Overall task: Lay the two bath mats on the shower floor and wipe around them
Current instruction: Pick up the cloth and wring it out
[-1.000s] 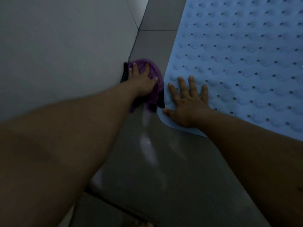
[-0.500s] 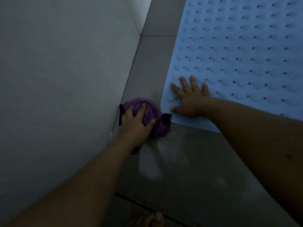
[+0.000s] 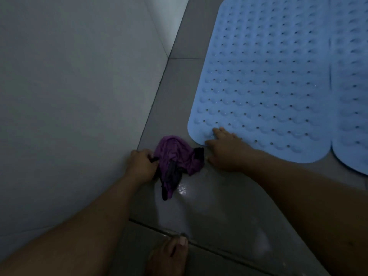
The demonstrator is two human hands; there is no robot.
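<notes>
Two blue bath mats lie flat side by side on the grey shower floor: the nearer one (image 3: 262, 80) fills the upper middle, and the second (image 3: 350, 96) runs along the right edge. A crumpled purple and black cloth (image 3: 175, 156) lies on the wet floor between the wall and the first mat's near left corner. My left hand (image 3: 141, 164) grips the cloth's left end, right at the foot of the wall. My right hand (image 3: 225, 150) rests on the near left corner of the first mat, fingers spread on it.
A pale tiled wall (image 3: 79, 96) closes the whole left side and meets the floor in a slanting line. Wet sheen (image 3: 182, 190) shows on the floor below the cloth. My bare foot (image 3: 169, 255) stands on a grout line at the bottom.
My left hand has dragged the cloth along the wall towards me, from beside the mat's edge to below its corner. The view has pulled back, so the second mat now shows.
</notes>
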